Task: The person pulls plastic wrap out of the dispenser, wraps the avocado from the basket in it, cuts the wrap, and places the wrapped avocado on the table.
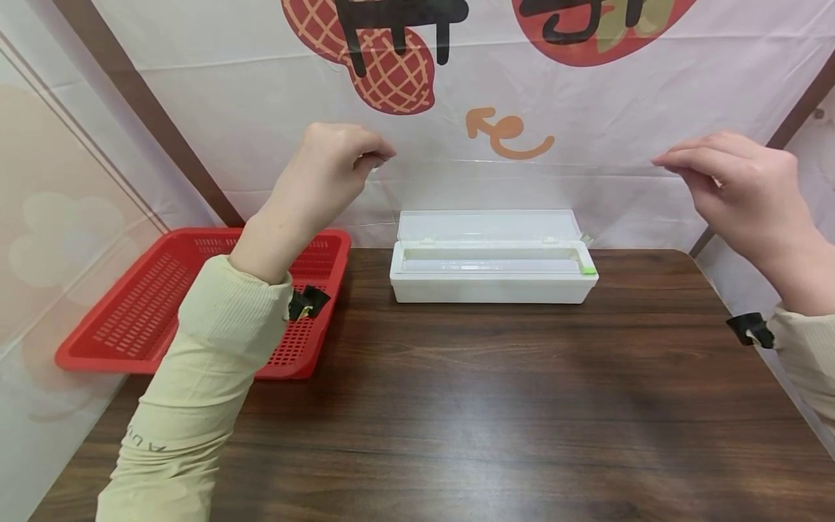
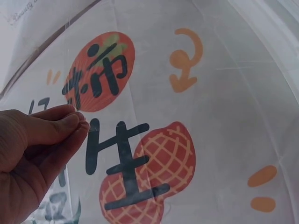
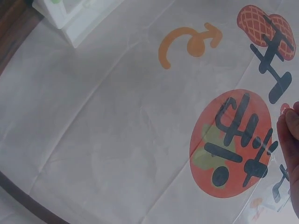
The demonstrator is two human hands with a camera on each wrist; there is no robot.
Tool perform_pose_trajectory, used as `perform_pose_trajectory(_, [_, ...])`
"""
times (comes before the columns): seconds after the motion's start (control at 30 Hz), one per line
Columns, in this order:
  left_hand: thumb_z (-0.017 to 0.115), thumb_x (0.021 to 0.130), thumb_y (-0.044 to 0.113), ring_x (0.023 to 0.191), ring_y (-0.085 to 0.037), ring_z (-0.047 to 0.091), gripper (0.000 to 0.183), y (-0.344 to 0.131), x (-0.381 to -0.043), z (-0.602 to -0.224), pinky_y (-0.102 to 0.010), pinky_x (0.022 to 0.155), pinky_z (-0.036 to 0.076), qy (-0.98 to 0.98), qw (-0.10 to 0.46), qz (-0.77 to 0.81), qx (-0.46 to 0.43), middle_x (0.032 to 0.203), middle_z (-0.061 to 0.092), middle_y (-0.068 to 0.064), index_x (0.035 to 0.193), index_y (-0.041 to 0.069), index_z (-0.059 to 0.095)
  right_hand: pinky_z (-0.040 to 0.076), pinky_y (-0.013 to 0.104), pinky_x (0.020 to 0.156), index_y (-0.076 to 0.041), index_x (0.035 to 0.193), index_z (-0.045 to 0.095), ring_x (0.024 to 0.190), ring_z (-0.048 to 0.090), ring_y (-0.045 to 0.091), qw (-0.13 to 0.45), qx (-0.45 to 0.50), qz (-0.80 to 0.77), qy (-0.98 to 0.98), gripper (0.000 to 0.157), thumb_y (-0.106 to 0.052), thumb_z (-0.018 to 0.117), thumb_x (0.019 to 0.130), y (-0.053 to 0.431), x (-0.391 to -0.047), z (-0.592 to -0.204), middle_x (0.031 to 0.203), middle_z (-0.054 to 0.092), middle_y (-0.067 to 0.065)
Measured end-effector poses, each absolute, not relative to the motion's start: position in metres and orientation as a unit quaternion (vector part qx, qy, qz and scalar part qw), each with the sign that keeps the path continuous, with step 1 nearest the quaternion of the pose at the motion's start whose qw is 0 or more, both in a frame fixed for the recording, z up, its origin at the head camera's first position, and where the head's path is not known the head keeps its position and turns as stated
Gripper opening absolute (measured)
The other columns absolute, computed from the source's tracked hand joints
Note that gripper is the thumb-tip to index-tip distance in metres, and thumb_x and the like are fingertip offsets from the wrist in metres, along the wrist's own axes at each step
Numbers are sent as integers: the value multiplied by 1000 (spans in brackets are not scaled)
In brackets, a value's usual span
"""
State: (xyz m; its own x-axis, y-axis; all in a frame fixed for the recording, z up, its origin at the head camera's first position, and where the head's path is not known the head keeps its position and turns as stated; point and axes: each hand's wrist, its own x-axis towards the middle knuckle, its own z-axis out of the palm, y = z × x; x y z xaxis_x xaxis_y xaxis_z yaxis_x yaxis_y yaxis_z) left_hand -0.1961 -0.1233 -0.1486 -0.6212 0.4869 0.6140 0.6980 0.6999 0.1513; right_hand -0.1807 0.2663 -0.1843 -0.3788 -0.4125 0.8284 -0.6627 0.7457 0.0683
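Observation:
Both hands are raised in front of the printed curtain, level with each other and wide apart. The left hand [image 1: 329,170] pinches clear cling film between thumb and fingertips; fine creases in the film [image 2: 77,95] fan out from the fingertips in the left wrist view. On the other side, the right hand [image 1: 750,185] has its thumb and fingers pressed together on the film, whose faint glints show beside the fingertips in the right wrist view. Between and below the hands, a white cling film dispenser box [image 1: 492,291] sits at the table's back with its clear lid [image 1: 489,225] raised.
A red perforated basket [image 1: 98,362] stands at the back left, partly behind the left forearm. Inside the dispenser lies a pale roll [image 1: 483,265], with a green piece [image 1: 588,270] at its right end. The curtain [image 1: 607,116] hangs close behind the dark wooden table [image 1: 489,406].

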Motion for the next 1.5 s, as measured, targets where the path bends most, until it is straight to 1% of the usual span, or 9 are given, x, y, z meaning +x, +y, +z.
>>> perform_pose_trajectory(0.1, [57, 84, -7, 82, -25, 64, 15, -123, -195, -148, -36, 80, 50, -879, 278, -189, -339, 88, 68, -15, 91, -3, 70, 26, 1, 72, 2, 85, 71, 84, 36, -20, 453, 324, 150, -817, 17, 12, 57, 81, 266, -180, -184, 80, 66, 16])
perform_pose_trajectory(0.37, [59, 83, -6, 81, -25, 64, 14, -125, -191, -147, -36, 79, 50, -872, 293, -176, -350, 88, 68, -15, 91, -4, 70, 27, 1, 71, 2, 83, 71, 85, 39, -21, 457, 310, 171, -816, 19, 15, 59, 78, 264, -174, -182, 79, 67, 16])
perform_pose_trajectory(0.7, [58, 83, -7, 82, -24, 65, 15, -125, -186, -144, -35, 79, 51, -868, 297, -180, -354, 89, 69, -15, 92, -4, 70, 28, 2, 73, 3, 82, 71, 85, 39, -21, 458, 307, 178, -815, 20, 18, 57, 77, 263, -167, -178, 79, 67, 18])
perform_pose_trajectory(1.0, [59, 83, -5, 81, -25, 65, 15, -126, -179, -140, -35, 78, 51, -874, 294, -174, -346, 89, 69, -15, 93, -2, 70, 24, 2, 68, 3, 82, 70, 82, 37, -20, 462, 308, 172, -814, 21, 17, 55, 79, 260, -163, -176, 80, 67, 17])
perform_pose_trajectory(1.17, [60, 82, -6, 81, -26, 65, 14, -127, -177, -140, -36, 78, 51, -866, 303, -179, -356, 88, 68, -16, 91, -3, 70, 27, 0, 72, 2, 83, 71, 85, 37, -22, 463, 301, 172, -816, 21, 16, 55, 79, 260, -159, -175, 81, 67, 18])
perform_pose_trajectory(1.3, [61, 81, -7, 79, -26, 64, 13, -128, -177, -142, -36, 77, 51, -856, 314, -180, -369, 86, 68, -16, 90, -4, 70, 30, 0, 77, 1, 80, 71, 86, 40, -23, 473, 293, 192, -809, 20, 14, 56, 79, 259, -158, -176, 78, 66, 17])
perform_pose_trajectory(1.5, [62, 80, -7, 75, -25, 64, 11, -129, -174, -144, -36, 75, 51, -850, 319, -182, -377, 82, 68, -16, 88, -4, 70, 32, 1, 77, 2, 80, 71, 84, 45, -20, 480, 298, 214, -797, 19, 12, 55, 81, 259, -159, -178, 77, 65, 19])
